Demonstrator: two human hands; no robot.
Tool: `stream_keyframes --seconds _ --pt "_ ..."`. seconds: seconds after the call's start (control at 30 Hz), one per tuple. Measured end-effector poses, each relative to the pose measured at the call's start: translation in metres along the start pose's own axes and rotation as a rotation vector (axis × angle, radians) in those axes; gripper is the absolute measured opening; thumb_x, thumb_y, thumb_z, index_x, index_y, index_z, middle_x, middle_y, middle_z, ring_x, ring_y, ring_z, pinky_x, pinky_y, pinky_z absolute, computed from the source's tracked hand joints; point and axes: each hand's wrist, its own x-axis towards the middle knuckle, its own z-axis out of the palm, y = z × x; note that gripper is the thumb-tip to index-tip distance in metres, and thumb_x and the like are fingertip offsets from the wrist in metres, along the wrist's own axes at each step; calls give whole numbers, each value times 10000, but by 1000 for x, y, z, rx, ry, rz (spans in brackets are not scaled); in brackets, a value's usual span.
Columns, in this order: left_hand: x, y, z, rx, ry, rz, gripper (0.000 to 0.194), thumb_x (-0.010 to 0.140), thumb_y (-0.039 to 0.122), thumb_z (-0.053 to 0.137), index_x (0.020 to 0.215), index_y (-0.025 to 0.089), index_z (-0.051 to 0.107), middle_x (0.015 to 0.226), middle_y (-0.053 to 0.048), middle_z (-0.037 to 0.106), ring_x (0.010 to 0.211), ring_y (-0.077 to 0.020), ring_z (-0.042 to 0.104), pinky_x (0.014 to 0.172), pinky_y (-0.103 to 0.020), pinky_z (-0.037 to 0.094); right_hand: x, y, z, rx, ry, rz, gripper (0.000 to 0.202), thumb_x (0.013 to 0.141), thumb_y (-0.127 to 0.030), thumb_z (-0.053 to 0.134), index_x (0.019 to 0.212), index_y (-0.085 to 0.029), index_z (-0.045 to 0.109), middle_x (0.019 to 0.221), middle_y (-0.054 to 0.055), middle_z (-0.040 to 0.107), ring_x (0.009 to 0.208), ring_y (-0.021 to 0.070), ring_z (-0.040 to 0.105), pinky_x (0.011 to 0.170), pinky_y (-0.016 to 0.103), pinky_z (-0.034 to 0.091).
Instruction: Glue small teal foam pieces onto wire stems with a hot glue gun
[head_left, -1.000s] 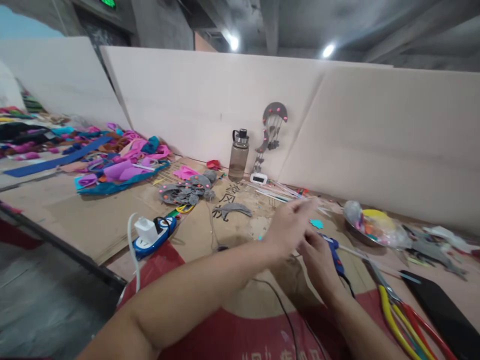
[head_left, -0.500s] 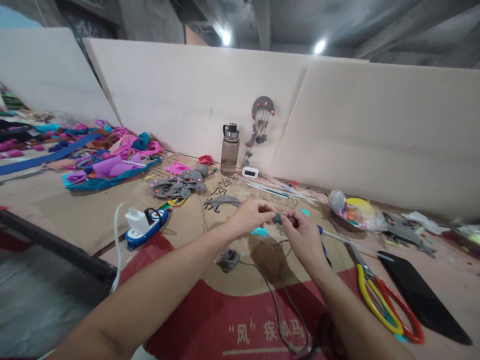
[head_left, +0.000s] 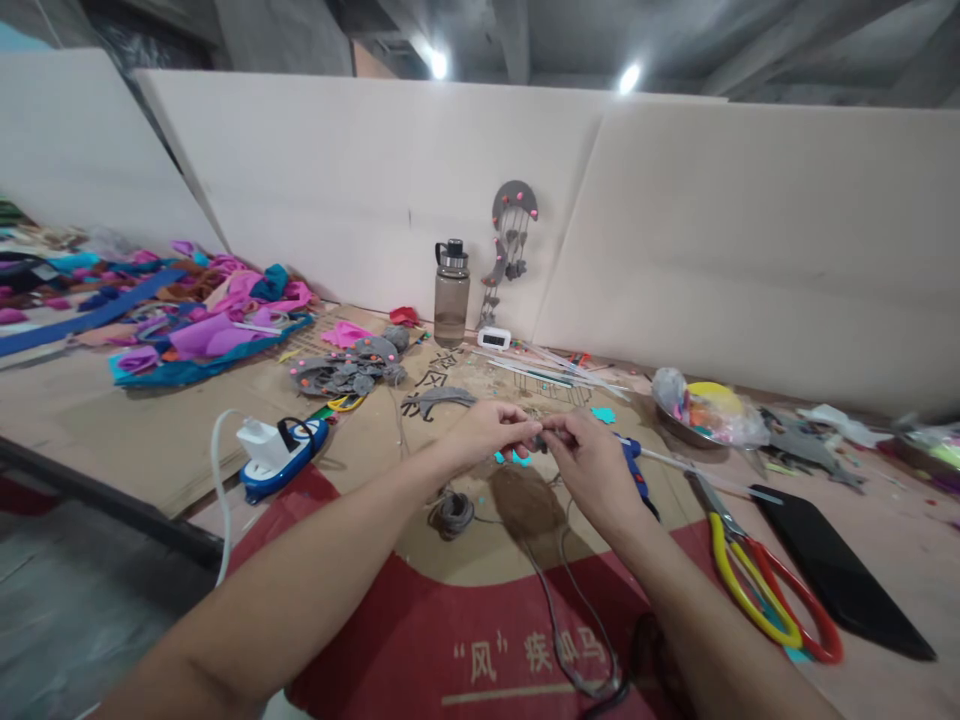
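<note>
My left hand (head_left: 493, 432) and my right hand (head_left: 589, 458) meet over the cardboard, fingertips pinched together. Between them is a small dark grey piece (head_left: 539, 442), mostly covered by the fingers, perhaps felt or cord. Below the left hand lies a small coil of grey cord (head_left: 453, 514), its strand looping toward the front edge. A blue glue gun (head_left: 632, 460) rests just right of my right hand, partly hidden by it. Behind the left hand is a grey crescent-shaped felt piece (head_left: 444, 400). Bright turquoise scraps (head_left: 514, 459) lie beneath the hands.
Yellow-and-red-handled scissors (head_left: 739, 570) and a black phone-like slab (head_left: 844, 570) lie right. A bowl (head_left: 694, 432) of bits stands behind them. Left are a blue power strip (head_left: 285, 460), grey felt pieces (head_left: 349, 370) and colourful fabric (head_left: 217, 320). A bottle (head_left: 451, 300) stands at the back.
My hands have drawn slightly closer together and the grey piece is more covered by my fingers. The whole view has shifted slightly; the other things lie as before.
</note>
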Motion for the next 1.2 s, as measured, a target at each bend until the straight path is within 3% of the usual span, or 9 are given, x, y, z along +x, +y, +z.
stream_keyframes --seconds 0.27,0.37,0.5,0.73,0.87,1.0,1.1,1.2 --pt "3 -6 1 -52 14 -54 278 765 399 692 746 123 655 660 -22 664 552 -80 565 573 -220 422 -1 9 2 200 -86 171 291 841 -284 520 1104 -172 574 778 33 576 716 194 566 678 338 456" --pt "5 -9 1 -115 52 -62 242 777 360 693 759 124 643 650 -21 660 542 -78 571 565 -216 431 0 14 4 299 -82 203 291 852 -302 520 1114 -178 553 852 51 607 779 193 598 729 344 477" --pt "6 -11 1 -175 93 -73 242 763 354 715 788 133 619 649 -23 663 549 -85 587 557 -210 435 0 18 5 264 -29 225 327 841 -328 553 1128 -172 560 877 58 612 770 190 592 714 344 475" --pt "4 -5 -1 -121 110 -18 252 716 367 731 743 126 663 670 4 624 600 -74 532 614 -217 408 3 15 -2 142 -16 183 197 837 -356 534 806 -188 632 786 50 633 745 189 554 704 334 428" --pt "8 -8 -8 -137 129 7 288 764 404 673 796 118 676 780 -31 654 718 -96 566 694 -230 418 5 18 -5 134 11 216 194 806 -357 542 754 -188 620 694 23 595 682 173 522 662 313 395" --pt "8 -8 -10 -171 210 16 354 714 446 735 798 131 597 744 1 586 670 -81 540 656 -221 409 6 24 0 352 192 392 230 751 -414 596 745 -184 595 648 -15 535 593 128 457 583 277 358" --pt "1 -2 -1 -147 132 85 385 761 507 684 850 155 557 771 -10 602 707 -106 573 690 -246 442 7 27 6 668 372 542 296 690 -467 651 716 -207 511 560 -73 410 475 81 329 465 232 260" --pt "-9 4 13 196 -144 190 311 795 460 675 911 180 605 838 -31 648 727 -127 588 681 -251 440 8 30 7 829 453 608 378 605 -476 719 690 -222 453 523 -98 354 442 62 276 422 213 196"
